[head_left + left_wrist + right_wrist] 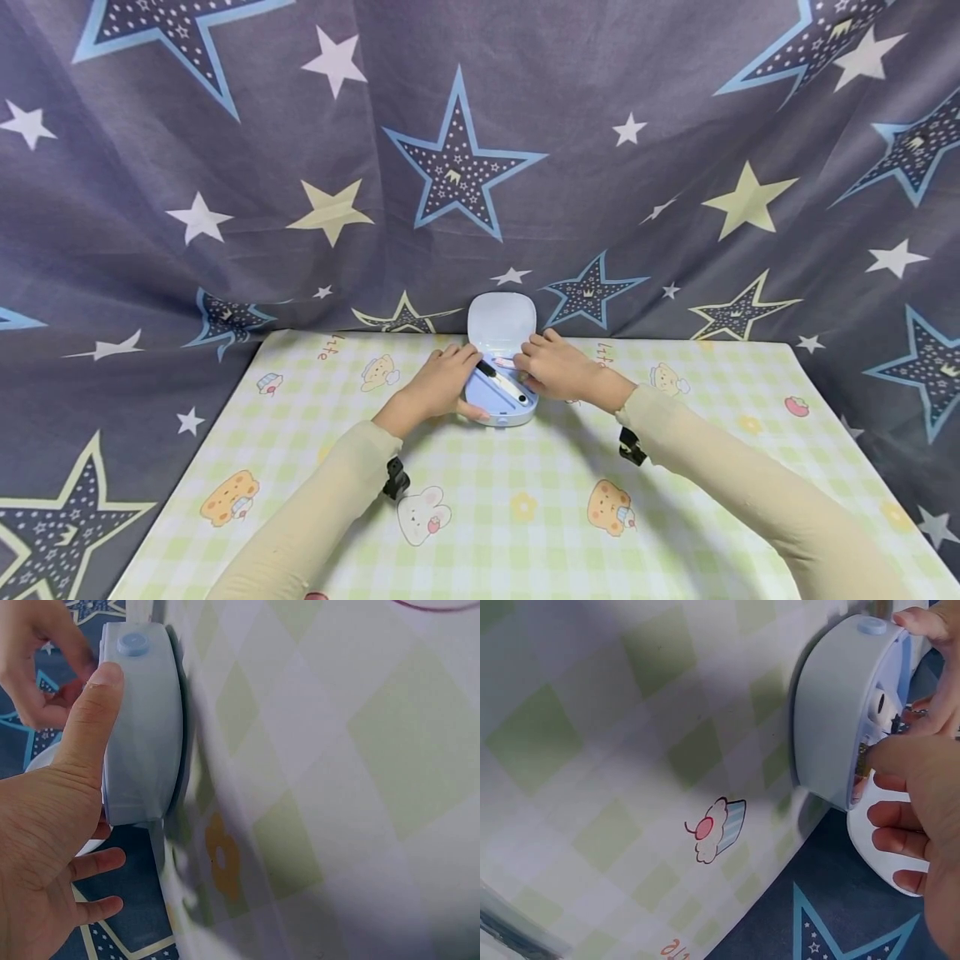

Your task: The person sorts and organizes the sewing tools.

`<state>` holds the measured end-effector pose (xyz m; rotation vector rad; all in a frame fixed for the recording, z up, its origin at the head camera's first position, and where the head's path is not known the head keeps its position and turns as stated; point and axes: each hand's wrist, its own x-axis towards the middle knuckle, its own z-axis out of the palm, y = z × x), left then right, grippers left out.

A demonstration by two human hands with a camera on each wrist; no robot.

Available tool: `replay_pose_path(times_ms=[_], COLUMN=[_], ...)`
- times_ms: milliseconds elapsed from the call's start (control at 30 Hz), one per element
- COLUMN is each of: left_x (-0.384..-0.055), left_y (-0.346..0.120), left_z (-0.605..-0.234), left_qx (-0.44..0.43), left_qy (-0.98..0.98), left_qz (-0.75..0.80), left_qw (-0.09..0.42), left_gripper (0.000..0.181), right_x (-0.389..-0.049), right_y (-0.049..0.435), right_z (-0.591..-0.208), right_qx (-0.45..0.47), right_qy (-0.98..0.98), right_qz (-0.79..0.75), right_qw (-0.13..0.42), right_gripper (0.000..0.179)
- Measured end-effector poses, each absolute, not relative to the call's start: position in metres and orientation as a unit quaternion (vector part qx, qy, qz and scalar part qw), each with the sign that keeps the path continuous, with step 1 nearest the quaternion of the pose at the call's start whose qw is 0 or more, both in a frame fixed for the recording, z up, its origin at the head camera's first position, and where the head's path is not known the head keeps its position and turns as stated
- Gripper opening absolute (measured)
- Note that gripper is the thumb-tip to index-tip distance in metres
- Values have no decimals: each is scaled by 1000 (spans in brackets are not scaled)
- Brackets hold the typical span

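Note:
A light-blue case [512, 421] stands on the table with its lid [501, 321] raised at the back. Across its inside lies a slim white tool with a black end [508, 385]. My left hand [442, 379] grips the case's left side, its thumb along the front wall close to the round button [133, 644]. From the right, my right hand [555, 367] reaches over the rim with bent fingers, pinching a small gold-coloured piece [862, 759] just inside; most of that piece is hidden. A small pinkish item [504, 362] shows near the back of the case.
The table carries a green-and-white checked cloth [525, 500] printed with cartoon animals. A dark curtain with stars [465, 158] hangs right behind the table's back edge, close behind the raised lid.

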<state>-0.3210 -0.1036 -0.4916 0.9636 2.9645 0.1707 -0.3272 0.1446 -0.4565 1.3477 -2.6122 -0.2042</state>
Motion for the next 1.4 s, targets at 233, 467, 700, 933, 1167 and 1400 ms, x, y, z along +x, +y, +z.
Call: replay_pose_path(times_ms=[233,467,700,933,1167,1400], left_x=[-322,-323,-324,-323,-322,-323], left_y=[-103,-105,-105,-104,-103,-104], left_z=[-494,-495,-495,-496,-495,-494], left_qx=[314,313,314,316,317,314], left_qy=[948,948,948,947,946,947], left_qz=[53,53,54,54,63,66], left_qw=[-1,1,0,-2,-1,2], left_gripper=[114,115,113,112,112,113], right_x=[-322,-319,-313,-300,-285,-272], right_y=[157,179,209,238,264,283], right_z=[-439,-418,-407,-413,-418,-429], right_qx=[437,388,342,310,272,236], right_qy=[-892,-912,-926,-939,-951,-964], right_qz=[-15,13,39,49,81,70], right_qw=[120,135,158,143,120,100], right_gripper=[18,23,23,23,22,25])
